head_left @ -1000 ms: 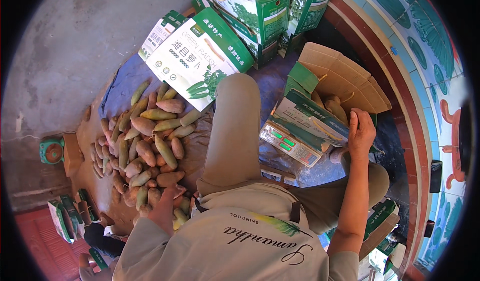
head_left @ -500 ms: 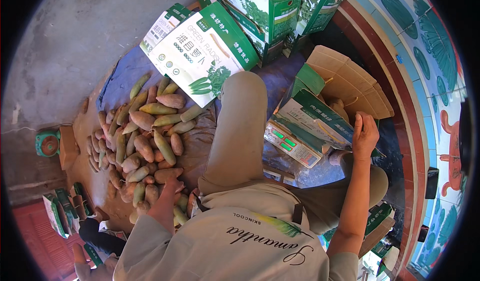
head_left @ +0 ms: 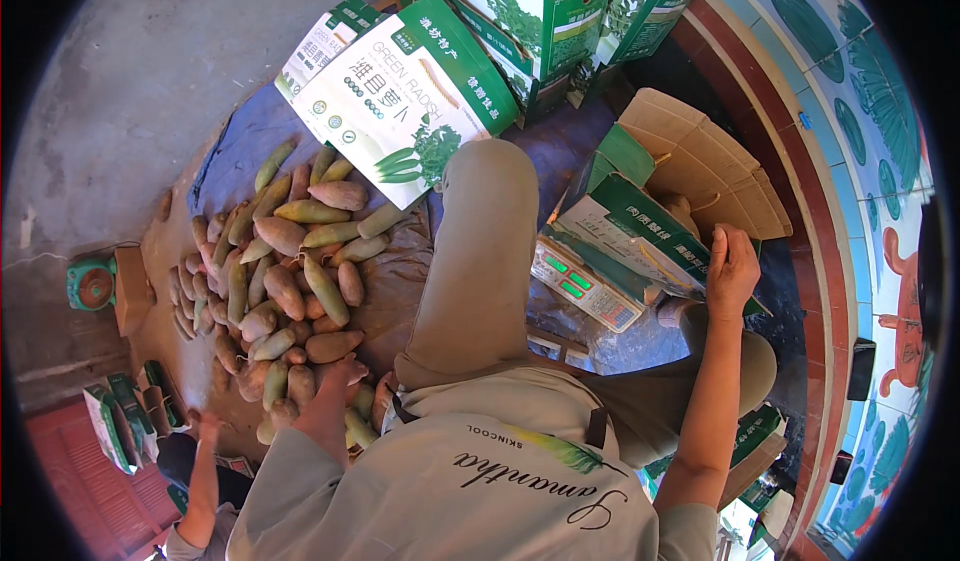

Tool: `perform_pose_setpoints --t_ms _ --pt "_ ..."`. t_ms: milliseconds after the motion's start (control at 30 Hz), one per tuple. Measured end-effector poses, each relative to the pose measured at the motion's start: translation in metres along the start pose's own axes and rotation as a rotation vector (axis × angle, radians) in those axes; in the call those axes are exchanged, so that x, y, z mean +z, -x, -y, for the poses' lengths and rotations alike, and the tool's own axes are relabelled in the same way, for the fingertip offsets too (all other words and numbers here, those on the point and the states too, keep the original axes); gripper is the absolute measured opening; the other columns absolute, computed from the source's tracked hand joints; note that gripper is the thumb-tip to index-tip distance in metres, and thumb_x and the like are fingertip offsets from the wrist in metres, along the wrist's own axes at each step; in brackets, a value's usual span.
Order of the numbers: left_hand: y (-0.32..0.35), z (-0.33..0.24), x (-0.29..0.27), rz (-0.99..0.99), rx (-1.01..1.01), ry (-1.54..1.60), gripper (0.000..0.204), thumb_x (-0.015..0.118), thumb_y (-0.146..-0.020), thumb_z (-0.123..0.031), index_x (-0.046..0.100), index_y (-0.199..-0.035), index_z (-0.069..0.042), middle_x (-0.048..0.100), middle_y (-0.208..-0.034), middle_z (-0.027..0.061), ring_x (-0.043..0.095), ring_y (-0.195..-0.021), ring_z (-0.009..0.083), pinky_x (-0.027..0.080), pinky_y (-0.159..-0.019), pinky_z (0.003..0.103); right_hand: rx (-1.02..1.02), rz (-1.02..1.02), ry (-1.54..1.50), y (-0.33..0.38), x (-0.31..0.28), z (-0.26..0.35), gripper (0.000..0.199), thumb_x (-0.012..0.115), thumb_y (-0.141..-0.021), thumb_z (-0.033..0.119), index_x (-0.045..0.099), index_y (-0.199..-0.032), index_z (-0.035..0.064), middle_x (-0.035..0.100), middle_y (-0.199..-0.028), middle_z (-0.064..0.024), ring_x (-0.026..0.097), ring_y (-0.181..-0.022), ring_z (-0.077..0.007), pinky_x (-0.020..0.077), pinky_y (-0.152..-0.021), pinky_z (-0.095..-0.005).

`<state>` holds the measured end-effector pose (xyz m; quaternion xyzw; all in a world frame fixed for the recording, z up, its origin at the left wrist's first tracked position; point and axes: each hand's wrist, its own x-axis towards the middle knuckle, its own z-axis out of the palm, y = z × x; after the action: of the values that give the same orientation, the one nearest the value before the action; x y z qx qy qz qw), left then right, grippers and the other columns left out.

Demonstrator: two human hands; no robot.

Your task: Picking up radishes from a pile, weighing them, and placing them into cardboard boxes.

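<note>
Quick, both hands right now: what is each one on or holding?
Left hand: down on the pile of radishes; whether it grips one cannot be told.
Right hand: resting on the open carton, apparently gripping its flap.

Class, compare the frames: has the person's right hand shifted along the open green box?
No. The right hand rests on the same edge of the open green box, beside its brown flaps.

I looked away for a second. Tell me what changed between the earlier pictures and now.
Very little. The left hand stays down among the radishes at the near edge of the pile, shifted only slightly. The right hand keeps resting on the open carton. Nothing was visibly picked up or let go; pile, boxes and scale are unchanged.
</note>
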<state>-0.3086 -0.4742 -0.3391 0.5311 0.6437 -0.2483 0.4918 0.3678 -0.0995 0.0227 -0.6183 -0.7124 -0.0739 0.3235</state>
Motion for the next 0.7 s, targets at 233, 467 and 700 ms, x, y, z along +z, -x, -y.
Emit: perform_pose_setpoints --t_ms 233,467,700 --pt "-0.011 -0.105 -0.071 0.018 -0.333 0.175 0.069 0.056 -0.082 -0.041 0.030 -0.141 -0.019 0.049 -0.132 0.0099 0.048 -0.120 0.0274 0.040 -0.098 0.038 0.033 0.005 0.097 0.008 -0.025 -0.006 0.010 0.057 -0.087 0.014 0.061 -0.083 0.0048 0.060 -0.077 -0.0106 0.059 -0.069 -0.0292 0.0459 -0.062 -0.0365" --pt "0.000 -0.133 -0.080 0.081 -0.244 -0.014 0.063 0.052 -0.085 -0.043 0.033 -0.139 -0.017 0.052 -0.129 0.0078 0.050 -0.118 0.0254 0.041 -0.096 0.038 0.030 0.016 0.122 0.010 -0.022 -0.008 0.012 0.057 -0.088 0.015 0.061 -0.083 0.0049 0.060 -0.077 -0.0105 0.059 -0.069 -0.0290 0.0460 -0.062 -0.0364" --pt "0.031 -0.124 -0.086 0.045 -0.316 0.004 0.063 0.051 -0.084 -0.045 0.033 -0.139 -0.019 0.052 -0.130 0.0074 0.048 -0.120 0.0249 0.041 -0.095 0.038 0.028 0.024 0.065 0.003 -0.008 -0.006 0.013 0.057 -0.088 0.016 0.061 -0.083 0.0045 0.061 -0.077 -0.0100 0.059 -0.069 -0.0288 0.0463 -0.062 -0.0361"
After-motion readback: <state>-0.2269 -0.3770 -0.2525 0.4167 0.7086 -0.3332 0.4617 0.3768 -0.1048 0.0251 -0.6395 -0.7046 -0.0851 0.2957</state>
